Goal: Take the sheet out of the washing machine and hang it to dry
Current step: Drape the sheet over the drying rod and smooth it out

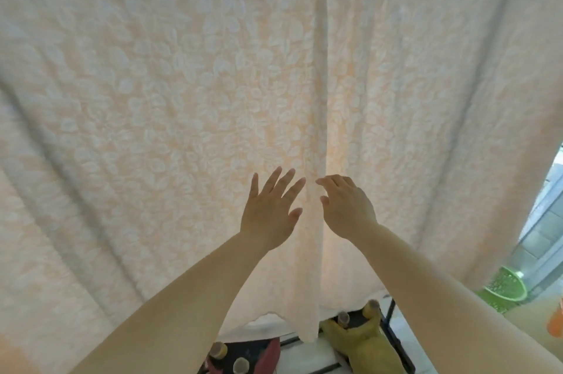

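Sheet point(182, 84) already hung, draped over a line at top of view. Left hand point(268, 215) grip flat and empty, fingers spread; right hand point(347, 209) loosely curled, holding nothing, beside a vertical fold, likely smoothing it. Green basin point(505, 285) sits lower right.

A big, pale peach sheet with a leaf pattern point(182, 99) hangs down like a curtain. The left hand point(269, 212) is flat with fingers spread wide. The right hand point(347, 209) reaches beside a long fold. A green plastic basket point(507, 285) sits low on the right.
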